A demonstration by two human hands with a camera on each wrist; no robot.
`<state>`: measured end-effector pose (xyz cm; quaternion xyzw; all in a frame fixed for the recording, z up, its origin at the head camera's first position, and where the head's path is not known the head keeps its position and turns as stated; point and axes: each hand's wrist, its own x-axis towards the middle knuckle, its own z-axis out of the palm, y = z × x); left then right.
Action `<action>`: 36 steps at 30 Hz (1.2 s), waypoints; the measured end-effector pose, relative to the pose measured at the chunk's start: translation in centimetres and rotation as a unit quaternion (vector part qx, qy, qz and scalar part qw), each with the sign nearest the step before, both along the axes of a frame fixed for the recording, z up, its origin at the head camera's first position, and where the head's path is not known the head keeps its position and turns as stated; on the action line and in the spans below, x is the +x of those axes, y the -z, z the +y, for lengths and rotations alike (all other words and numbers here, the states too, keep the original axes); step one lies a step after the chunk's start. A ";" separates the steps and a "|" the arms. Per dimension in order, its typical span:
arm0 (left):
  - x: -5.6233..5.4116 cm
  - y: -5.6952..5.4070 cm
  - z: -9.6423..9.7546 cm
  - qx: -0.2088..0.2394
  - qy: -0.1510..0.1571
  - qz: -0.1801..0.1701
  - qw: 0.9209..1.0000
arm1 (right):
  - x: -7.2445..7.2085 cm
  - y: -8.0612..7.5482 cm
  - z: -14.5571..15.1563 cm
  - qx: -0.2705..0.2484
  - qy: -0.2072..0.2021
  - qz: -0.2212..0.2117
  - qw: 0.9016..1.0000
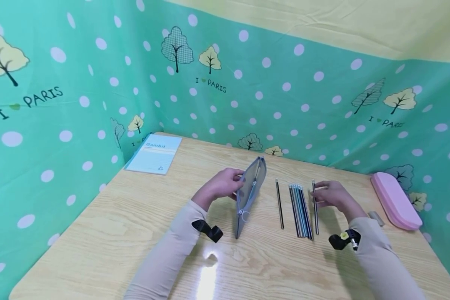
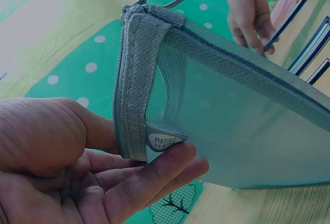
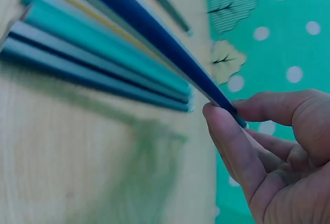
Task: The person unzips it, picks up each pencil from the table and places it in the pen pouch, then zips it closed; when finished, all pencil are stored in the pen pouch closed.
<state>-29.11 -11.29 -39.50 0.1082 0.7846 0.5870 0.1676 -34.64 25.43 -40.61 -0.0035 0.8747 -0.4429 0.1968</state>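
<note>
My left hand (image 1: 225,183) grips one end of a grey mesh zipper pouch (image 2: 247,126), thumb on one side and fingers on the other. The pouch stands on edge with its mouth spread, and a light blue pencil (image 1: 253,191) shows inside. Between thumb and fingertips, my right hand (image 1: 333,196) pinches a dark blue pencil (image 3: 170,43) near its end. Just left of that pencil lies a row of several pencils (image 1: 301,212), in blue, teal and dark tones. A single dark pencil (image 1: 279,204) lies between this row and the pouch.
A pink pencil case (image 1: 395,200) sits at the table's right, with a small grey object (image 1: 376,218) beside it. A light blue notebook (image 1: 153,154) lies at the back left. Green dotted cloth (image 1: 285,100) hangs behind the wooden table (image 1: 270,266).
</note>
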 end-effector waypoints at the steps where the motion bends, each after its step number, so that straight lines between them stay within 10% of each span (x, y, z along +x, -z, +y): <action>1: 0.0 0.0 0.0 0.000 0.000 0.000 1.000 | 0.0 -0.2 -0.1 -0.009 -0.001 0.002 1.000; 19: 0.1 0.3 0.2 -0.004 -0.004 0.001 1.000 | 2.7 0.2 -5.6 -0.222 0.052 0.053 0.972; 36: 0.2 0.1 0.5 -0.007 -0.005 0.008 1.000 | 3.6 -1.5 -5.7 -0.278 0.071 0.095 0.953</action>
